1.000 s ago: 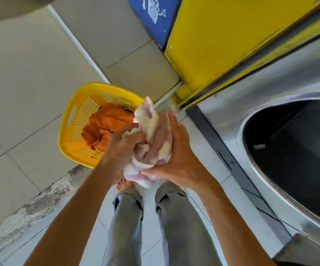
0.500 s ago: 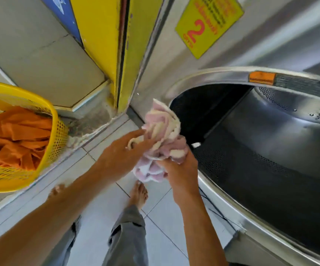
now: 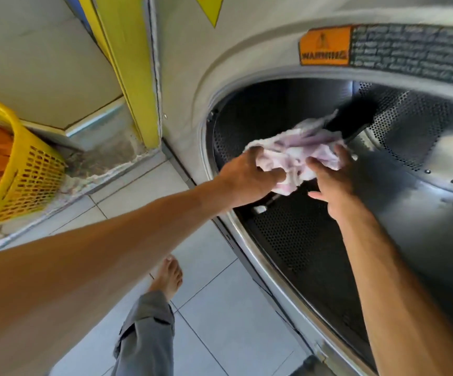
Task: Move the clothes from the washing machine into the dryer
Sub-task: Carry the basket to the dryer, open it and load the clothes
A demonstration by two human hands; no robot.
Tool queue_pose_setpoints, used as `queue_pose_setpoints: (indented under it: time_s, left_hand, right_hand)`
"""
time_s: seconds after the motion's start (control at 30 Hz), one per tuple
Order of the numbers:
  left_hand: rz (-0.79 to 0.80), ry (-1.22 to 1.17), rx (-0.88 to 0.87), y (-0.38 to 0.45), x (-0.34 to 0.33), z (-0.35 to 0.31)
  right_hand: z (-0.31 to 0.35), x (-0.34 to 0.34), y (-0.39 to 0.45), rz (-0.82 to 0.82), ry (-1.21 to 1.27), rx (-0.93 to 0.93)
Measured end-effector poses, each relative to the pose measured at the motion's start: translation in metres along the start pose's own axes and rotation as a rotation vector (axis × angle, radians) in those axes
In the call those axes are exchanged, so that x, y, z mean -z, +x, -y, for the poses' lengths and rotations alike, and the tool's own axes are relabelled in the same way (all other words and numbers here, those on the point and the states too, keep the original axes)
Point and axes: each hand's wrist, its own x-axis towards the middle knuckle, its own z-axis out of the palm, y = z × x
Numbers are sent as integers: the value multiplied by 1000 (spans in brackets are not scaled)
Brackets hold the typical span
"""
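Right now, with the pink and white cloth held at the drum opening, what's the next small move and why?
Probably let go, tossing it deeper in. Both the left hand and the right hand grip the cloth already past the rim of the drum, so nothing blocks the drop.
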Motion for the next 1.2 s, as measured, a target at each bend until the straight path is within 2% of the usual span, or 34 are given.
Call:
queue_pose_setpoints:
  time_s: [0.1,0.23,0.33,0.47,0.67,0.77,0.9,1.0,1.1,1.2]
  left_hand:
    - [-27,-18,39,0,17,17]
    - [-55,-27,75,-12,64,51]
    - [-137,-40,115,-36,110,89]
    - [-289,-109,190,-79,186,133]
    - [-481,-162,490,-147,233,228]
    - [-544,-267,398,-150,309,243]
    - [-605,-218,328,-152,379,279]
    - [-627,-237,363,-150,412,313]
    - [-612,-228,362,-147,438,329]
    - [-562,-280,361,-146,446,347]
  right_hand:
    - [1,-16,-13,-9,-44,89]
    - [-4,-68,-69,98,-53,162]
    - [0,-125,-121,142,-98,262]
    - [22,-202,-185,267,-115,308]
    - [68,-309,-247,411,-183,506]
    - [79,-361,-263,508,-253,617]
    - [89,-442,-277,657,-374,791]
    - [85,-511,-273,782,-589,846]
    - [71,-582,-248,730,-836,794]
    - [50,-626,-228,684,-1127,628]
